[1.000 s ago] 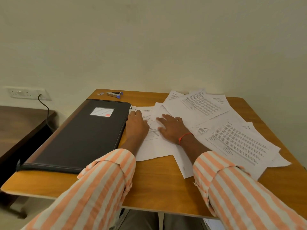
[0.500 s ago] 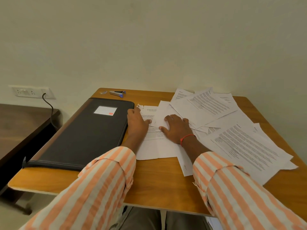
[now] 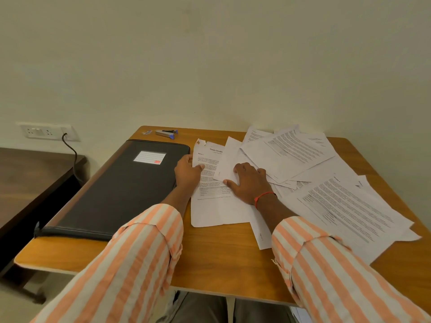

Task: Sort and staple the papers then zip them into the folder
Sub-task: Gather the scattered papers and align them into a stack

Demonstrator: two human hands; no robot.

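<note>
A printed sheet (image 3: 217, 206) with a torn top corner lies in the middle of the wooden table (image 3: 221, 257). My left hand (image 3: 187, 172) is at its left edge, thumb on top and fingers curled at the edge, pinching it. My right hand (image 3: 249, 183) rests flat with fingers spread on an overlapping blank-side sheet (image 3: 227, 159). Several more printed papers (image 3: 331, 194) lie scattered across the right half of the table. A black zip folder (image 3: 121, 190) with a white label lies shut on the left. A small stapler (image 3: 166, 133) sits at the table's far edge.
A small bluish item (image 3: 147, 132) lies left of the stapler. A wall socket (image 3: 46, 131) with a black cable is at the left, above a dark side table (image 3: 35, 178). The wall stands directly behind the table.
My left hand has slid to the sheet's left edge, with its thumb now on top. My right hand stays flat on the papers. The view has shifted slightly.
</note>
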